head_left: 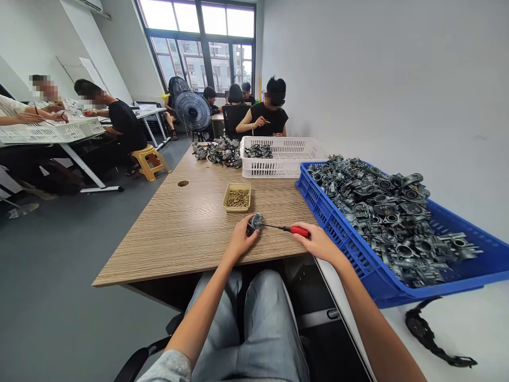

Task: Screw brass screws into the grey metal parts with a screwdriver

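Note:
Near the table's front edge, my left hand (241,239) is closed around a small grey metal carburetor body (257,219). My right hand (319,242) grips the red handle of a screwdriver (299,231). Its thin dark shaft points left, and the tip meets the carburetor's right side; whether it sits in a screw is too small to tell. Just beyond my left hand stands a small beige tray (237,209) holding many small brass-coloured parts (237,198).
A blue crate (358,254) heaped with metal carburetor bodies (382,207) stands at my right. Farther back are a white basket (278,170) and a pile of carburetors (225,152). A person (270,114) sits across the table. A fan (193,110) stands behind, left.

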Motion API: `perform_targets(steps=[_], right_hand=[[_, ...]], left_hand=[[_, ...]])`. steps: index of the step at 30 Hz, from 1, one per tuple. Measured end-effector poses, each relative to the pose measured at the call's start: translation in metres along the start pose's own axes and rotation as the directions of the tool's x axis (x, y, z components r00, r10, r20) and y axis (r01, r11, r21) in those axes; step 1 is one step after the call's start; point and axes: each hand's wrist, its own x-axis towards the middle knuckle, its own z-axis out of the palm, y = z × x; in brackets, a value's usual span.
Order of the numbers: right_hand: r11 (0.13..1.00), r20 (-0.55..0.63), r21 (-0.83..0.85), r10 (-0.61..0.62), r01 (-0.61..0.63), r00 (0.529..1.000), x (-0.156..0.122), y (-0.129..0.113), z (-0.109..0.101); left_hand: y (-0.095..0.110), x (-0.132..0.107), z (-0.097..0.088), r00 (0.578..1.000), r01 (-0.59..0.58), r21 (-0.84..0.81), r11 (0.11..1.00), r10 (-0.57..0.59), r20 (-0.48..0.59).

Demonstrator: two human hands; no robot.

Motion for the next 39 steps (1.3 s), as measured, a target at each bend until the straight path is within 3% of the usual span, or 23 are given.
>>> perform_targets(steps=[19,31,37,39], right_hand=[[0.921,-0.042,-0.384,0.049,-0.061,0.998,-0.016,-0.044,-0.002],[0.91,-0.002,-0.414,-0.025,0.021,1.0,-0.016,-0.049,-0.003],[0.84,-0.052,-0.532,0.09,-0.104,0.995,-0.017,-0.052,0.0],[0.843,-0.049,-0.53,0.08,-0.094,0.996,-0.016,-0.051,0.001]], left_hand=[[0.002,-0.001,0.0,0.999,-0.033,-0.003,0.999,0.033,0.004],[0.0,-0.001,0.0,0.999,-0.044,0.004,0.999,0.044,0.0],[0.0,0.0,0.001,0.999,-0.044,-0.011,0.999,0.044,0.002],[0.0,0.0,0.001,0.999,-0.037,-0.011,0.999,0.037,-0.001]])
